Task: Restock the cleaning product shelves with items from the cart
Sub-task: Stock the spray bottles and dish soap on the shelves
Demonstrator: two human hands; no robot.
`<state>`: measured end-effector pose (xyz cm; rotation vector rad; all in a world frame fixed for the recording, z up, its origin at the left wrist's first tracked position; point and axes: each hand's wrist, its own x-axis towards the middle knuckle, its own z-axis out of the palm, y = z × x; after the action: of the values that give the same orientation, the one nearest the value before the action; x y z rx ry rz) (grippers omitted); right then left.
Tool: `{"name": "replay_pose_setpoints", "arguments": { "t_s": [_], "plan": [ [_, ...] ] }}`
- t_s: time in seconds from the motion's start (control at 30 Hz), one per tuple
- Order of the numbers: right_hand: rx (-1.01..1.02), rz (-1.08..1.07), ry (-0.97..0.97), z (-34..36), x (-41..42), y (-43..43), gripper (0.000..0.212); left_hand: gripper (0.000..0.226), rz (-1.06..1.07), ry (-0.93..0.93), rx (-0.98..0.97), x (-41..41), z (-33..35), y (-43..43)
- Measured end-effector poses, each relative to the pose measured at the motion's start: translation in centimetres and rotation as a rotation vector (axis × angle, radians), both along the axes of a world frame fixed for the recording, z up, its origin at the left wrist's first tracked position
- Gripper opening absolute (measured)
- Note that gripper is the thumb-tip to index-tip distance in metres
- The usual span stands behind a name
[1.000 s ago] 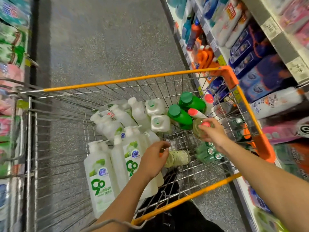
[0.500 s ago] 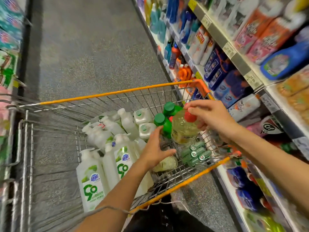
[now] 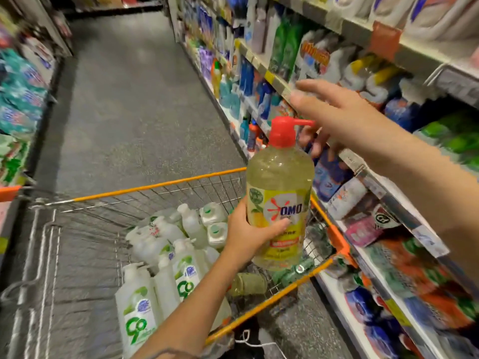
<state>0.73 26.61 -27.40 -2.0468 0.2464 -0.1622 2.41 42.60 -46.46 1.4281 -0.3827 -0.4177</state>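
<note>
We stand in an aisle with the cleaning product shelves (image 3: 359,165) running along our right, packed with blurred bottles and refill packs in blue, green, white and orange. A dark speckled floor (image 3: 134,104) stretches ahead, and more shelving with soft packs (image 3: 20,99) lines the left edge. In front of us sits the wire cart (image 3: 155,186) with its orange rim, close beside the right-hand shelves. Inside it a cluster of white pump bottles (image 3: 137,314) with green labels stands upright against the near left side, with more white bottles lying behind them.

Above the cart's right side we hold the yellow OMO bottle (image 3: 280,203) upright, clear of the basket and level with the lower shelves, its red pump (image 3: 283,130) pointing right. Our left hand (image 3: 248,234) grips it round the label, thumb across the front and fingers wrapped behind. Our right hand (image 3: 337,112) reaches towards the shelf edge with its upper fingers stretched out and spread, holding nothing; its lower fingers curl loosely just behind the pump spout, and we cannot tell whether they touch it.

On the cart floor under the held bottle lies another yellowish bottle (image 3: 247,283) on its side, with a few small green containers (image 3: 293,272) beside it near the right rim
</note>
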Motion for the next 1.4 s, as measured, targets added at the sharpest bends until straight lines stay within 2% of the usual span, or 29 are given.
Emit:
{"name": "replay_pose_setpoints", "arguments": {
  "t_s": [0.1,0.17,0.23,0.3,0.4,0.47,0.73,0.87,0.93,1.0,1.03,1.17,1.3,1.4],
  "plan": [
    [0.082,-0.059,0.099,-4.3,-2.5,-2.8,0.055,0.083,-0.065,0.106,-0.064,-0.4,0.5,-0.3],
    [0.163,0.023,0.157,-9.0,-5.1,-2.9,0.068,0.093,-0.087,0.172,-0.092,-0.3,0.7,-0.7],
    [0.284,0.071,0.124,-13.2,-7.1,-1.4,0.073,0.095,-0.109,0.230,-0.107,-0.3,0.9,-1.1],
    [0.438,0.001,0.075,-15.4,-7.9,0.3,0.076,0.095,-0.120,0.277,-0.094,-0.3,1.0,-1.7],
    [0.586,-0.124,0.027,-16.5,-8.1,1.5,0.053,0.095,-0.161,0.303,-0.050,-0.3,0.8,-2.4],
    [0.619,-0.167,0.017,-16.4,-8.2,1.6,0.049,0.096,-0.179,0.287,-0.017,-0.3,0.7,-2.6],
    [0.698,-0.331,-0.063,-15.9,-10.5,1.4,0.044,0.072,-0.311,0.119,0.043,-0.4,0.7,-4.5],
    [0.709,-0.452,-0.112,-15.6,-14.4,1.5,0.045,0.077,-0.445,0.078,0.022,-3.2,1.6,-5.9],
    [0.700,-0.518,-0.126,-15.5,-17.1,1.7,0.058,0.074,-0.514,0.082,0.016,-5.3,2.0,-6.4],
    [0.693,-0.582,-0.132,-15.4,-20.3,2.0,0.085,0.071,-0.586,0.077,0.007,-7.9,2.4,-7.0],
    [0.696,-0.603,-0.145,-15.3,-22.0,2.3,0.091,0.070,-0.623,0.070,0.005,-9.4,2.6,-7.1],
    [0.688,-0.684,-0.234,-14.1,-29.5,4.8,0.078,0.070,-0.763,0.053,-0.011,-16.1,3.5,-7.0],
    [0.675,-0.822,-0.320,-13.0,-37.8,8.1,0.082,0.064,-0.890,0.064,-0.017,-23.7,3.9,-6.1],
    [0.634,-0.985,-0.364,-12.6,-44.0,10.5,0.067,0.059,-1.034,0.067,0.011,-29.9,4.3,-5.5]
  ]
}}
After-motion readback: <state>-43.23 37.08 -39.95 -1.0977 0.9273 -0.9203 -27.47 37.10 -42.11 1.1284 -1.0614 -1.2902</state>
